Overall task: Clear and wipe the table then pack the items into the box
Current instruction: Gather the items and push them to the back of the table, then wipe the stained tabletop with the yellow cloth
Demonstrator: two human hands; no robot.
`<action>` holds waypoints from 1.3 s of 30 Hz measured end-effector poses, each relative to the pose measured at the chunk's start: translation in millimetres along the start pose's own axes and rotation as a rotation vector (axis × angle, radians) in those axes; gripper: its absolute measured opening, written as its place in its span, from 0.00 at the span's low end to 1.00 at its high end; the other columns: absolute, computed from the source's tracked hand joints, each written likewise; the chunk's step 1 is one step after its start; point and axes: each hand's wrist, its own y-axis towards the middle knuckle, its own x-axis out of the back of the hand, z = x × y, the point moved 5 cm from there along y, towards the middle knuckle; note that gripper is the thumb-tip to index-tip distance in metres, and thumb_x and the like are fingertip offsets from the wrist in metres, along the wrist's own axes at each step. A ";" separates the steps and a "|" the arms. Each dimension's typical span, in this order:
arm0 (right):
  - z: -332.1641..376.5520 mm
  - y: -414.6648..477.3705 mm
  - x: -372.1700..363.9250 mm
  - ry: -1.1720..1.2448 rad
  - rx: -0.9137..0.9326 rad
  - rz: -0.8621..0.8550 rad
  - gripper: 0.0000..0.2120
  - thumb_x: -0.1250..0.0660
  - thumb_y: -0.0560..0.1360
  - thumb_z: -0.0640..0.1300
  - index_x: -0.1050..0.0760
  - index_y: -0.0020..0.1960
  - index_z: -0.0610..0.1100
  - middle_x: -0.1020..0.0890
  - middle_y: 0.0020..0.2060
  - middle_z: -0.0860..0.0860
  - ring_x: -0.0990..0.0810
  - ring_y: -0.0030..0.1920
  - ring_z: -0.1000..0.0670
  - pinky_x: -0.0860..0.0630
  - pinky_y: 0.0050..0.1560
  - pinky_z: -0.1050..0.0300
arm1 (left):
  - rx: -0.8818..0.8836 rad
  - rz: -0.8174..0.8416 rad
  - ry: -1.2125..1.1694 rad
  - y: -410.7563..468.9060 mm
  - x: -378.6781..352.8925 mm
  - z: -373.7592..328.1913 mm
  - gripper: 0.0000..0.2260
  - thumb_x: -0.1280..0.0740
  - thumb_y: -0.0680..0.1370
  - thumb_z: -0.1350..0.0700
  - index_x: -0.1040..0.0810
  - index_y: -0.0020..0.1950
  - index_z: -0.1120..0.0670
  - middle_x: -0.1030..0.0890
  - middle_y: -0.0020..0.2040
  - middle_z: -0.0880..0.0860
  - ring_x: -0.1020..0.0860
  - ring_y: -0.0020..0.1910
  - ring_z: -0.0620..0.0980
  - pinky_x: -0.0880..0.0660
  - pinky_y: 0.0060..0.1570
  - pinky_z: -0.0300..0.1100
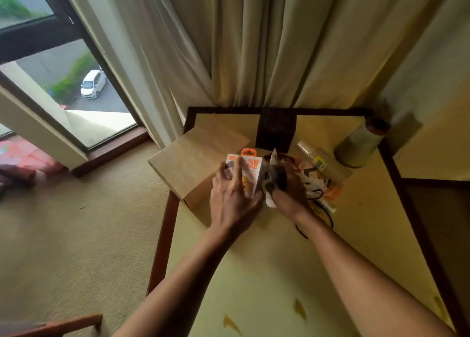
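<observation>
The box (pixel 193 163) sits at the table's (pixel 267 273) left edge, its top looking closed from where I watch. It lies left of both hands, and that is the relation I would steer by. Anything to be packed has to travel leftward, and my left hand (pixel 232 202) is plainly the nearer one.

That hand lies spread, fingers nearly straight, flat over the face of the white and orange pack (pixel 250 169). The pack stands just beside the box's right side. I cannot tell whether the thumb pinches it.

My right hand (pixel 287 194) is curled round a dark bundle (pixel 277 176) with white paper poking out. What it is I cannot make out. Beyond it a bottle (pixel 323 163) lies on its side among wrappers, a black cable (pixel 328 217) trails near, and a canister (pixel 361 143) stands at the far right.

Brown stains (pixel 298 308) mark the near tabletop, so I judge wiping is not yet done. The box top would need opening before packing.
</observation>
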 end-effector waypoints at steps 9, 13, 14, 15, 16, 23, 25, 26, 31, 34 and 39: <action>-55.8 106.5 -17.4 -0.126 -0.253 0.125 0.32 0.26 0.69 0.61 0.26 0.66 0.44 0.22 0.61 0.46 0.20 0.57 0.43 0.22 0.47 0.52 | -0.132 0.071 0.349 70.7 -50.9 -36.6 0.40 0.33 0.76 0.42 0.45 0.81 0.57 0.40 0.76 0.63 0.34 0.68 0.66 0.27 0.61 0.59; -35.6 87.3 -2.8 -0.151 -0.284 0.196 0.29 0.26 0.73 0.54 0.29 0.69 0.44 0.21 0.57 0.47 0.22 0.51 0.45 0.31 0.38 0.61 | -0.102 0.125 0.416 67.4 -74.8 -23.7 0.39 0.33 0.77 0.43 0.44 0.81 0.59 0.41 0.78 0.64 0.36 0.70 0.67 0.31 0.63 0.60; -35.8 86.0 -3.3 -0.144 -0.279 0.214 0.29 0.27 0.74 0.48 0.32 0.72 0.44 0.24 0.57 0.48 0.24 0.52 0.47 0.31 0.38 0.60 | -0.088 0.137 0.424 66.2 -79.1 -17.5 0.39 0.33 0.77 0.43 0.44 0.81 0.59 0.41 0.78 0.65 0.35 0.69 0.67 0.31 0.63 0.60; -35.2 85.9 -1.5 -0.156 -0.279 0.224 0.30 0.28 0.75 0.43 0.36 0.74 0.45 0.26 0.59 0.48 0.25 0.54 0.47 0.31 0.39 0.59 | -0.075 0.150 0.426 65.9 -83.1 -12.8 0.39 0.33 0.76 0.43 0.44 0.80 0.60 0.41 0.78 0.65 0.35 0.69 0.67 0.30 0.62 0.60; -35.0 87.0 0.5 -0.165 -0.280 0.224 0.32 0.30 0.75 0.39 0.38 0.76 0.46 0.27 0.63 0.46 0.26 0.58 0.45 0.30 0.42 0.59 | -0.063 0.165 0.423 66.7 -86.6 -8.8 0.39 0.33 0.77 0.44 0.44 0.81 0.60 0.41 0.77 0.65 0.35 0.68 0.68 0.30 0.63 0.60; -8.6 66.4 23.3 -0.193 -0.158 0.153 0.28 0.35 0.78 0.37 0.35 0.77 0.46 0.27 0.70 0.42 0.22 0.63 0.40 0.23 0.49 0.52 | -0.085 0.260 0.321 69.0 -79.7 -12.6 0.38 0.41 0.82 0.42 0.54 0.84 0.58 0.55 0.83 0.63 0.55 0.82 0.65 0.48 0.79 0.62; -0.2 48.6 32.3 -0.159 -0.116 0.138 0.26 0.37 0.80 0.37 0.34 0.77 0.46 0.25 0.69 0.42 0.20 0.59 0.41 0.23 0.44 0.56 | -0.103 0.238 0.277 53.3 -66.4 -19.8 0.34 0.43 0.83 0.47 0.53 0.84 0.56 0.58 0.84 0.62 0.60 0.82 0.63 0.54 0.81 0.61; 1.8 37.3 36.9 -0.130 -0.103 0.133 0.24 0.38 0.81 0.38 0.33 0.76 0.46 0.24 0.67 0.42 0.19 0.56 0.43 0.23 0.41 0.58 | -0.123 0.218 0.254 41.1 -59.4 -23.7 0.32 0.42 0.83 0.49 0.50 0.84 0.54 0.56 0.84 0.61 0.59 0.83 0.62 0.54 0.81 0.60; -18.7 -44.6 75.7 -0.168 -0.042 0.044 0.20 0.38 0.82 0.43 0.29 0.74 0.46 0.25 0.71 0.47 0.26 0.70 0.47 0.26 0.68 0.49 | -0.186 0.192 0.128 -65.4 -52.6 -26.5 0.22 0.39 0.84 0.53 0.33 0.79 0.51 0.40 0.82 0.57 0.47 0.83 0.59 0.45 0.79 0.56; -50.9 -97.9 96.0 -0.230 -0.083 0.048 0.20 0.39 0.82 0.44 0.29 0.74 0.47 0.25 0.71 0.47 0.27 0.71 0.48 0.28 0.70 0.52 | -0.074 0.276 0.059 -133.8 -71.6 -6.8 0.22 0.43 0.86 0.55 0.35 0.81 0.50 0.44 0.83 0.56 0.51 0.83 0.57 0.48 0.80 0.52; -109.9 -179.6 131.9 -0.359 -0.120 0.047 0.21 0.42 0.83 0.45 0.31 0.75 0.47 0.28 0.74 0.49 0.33 0.75 0.49 0.35 0.75 0.51 | 0.037 0.333 0.039 -205.3 -108.4 16.3 0.23 0.53 0.87 0.53 0.43 0.83 0.50 0.52 0.84 0.56 0.56 0.83 0.56 0.51 0.81 0.55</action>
